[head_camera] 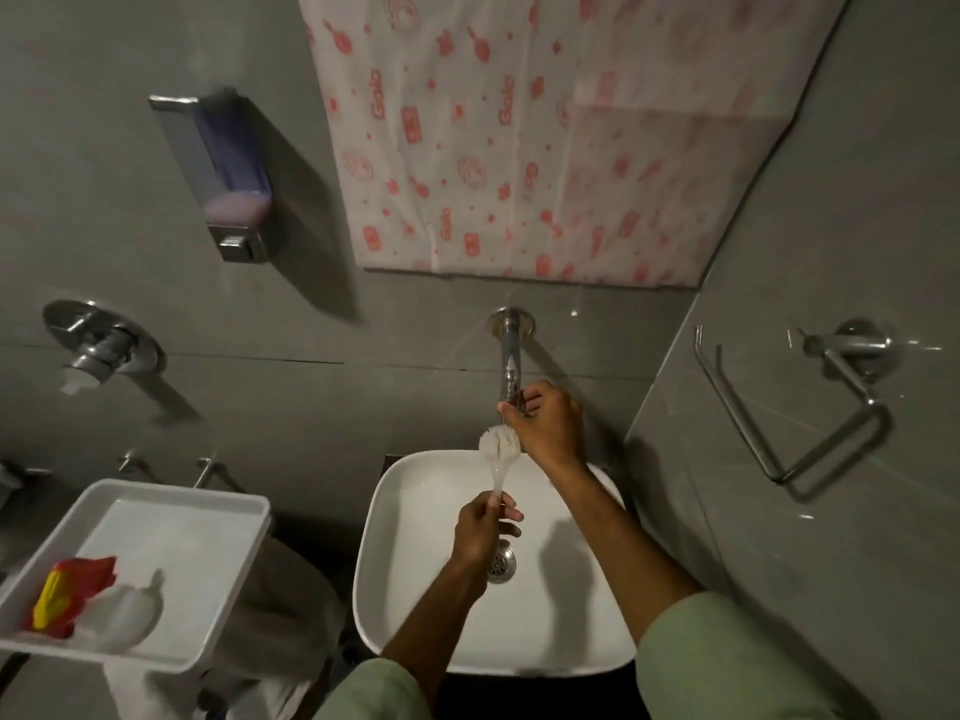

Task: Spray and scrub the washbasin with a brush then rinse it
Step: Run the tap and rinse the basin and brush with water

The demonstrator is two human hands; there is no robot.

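Observation:
A white square washbasin (415,605) sits below a chrome wall spout (510,363), with a metal drain (501,563) at its middle. My left hand (483,530) grips the clear handle of a white brush (498,449), whose bristle head points up just under the spout's end. My right hand (545,423) is up at the spout's tip, fingers closed around it, beside the brush head. A white spray bottle with a red and yellow top (78,597) lies in the tray at the left.
A white tray (171,662) stands left of the basin. On the wall are a soap dispenser (223,168), a chrome mixer knob (101,340), a towel ring (831,407) at the right and a red-patterned white sheet (519,132) above the spout.

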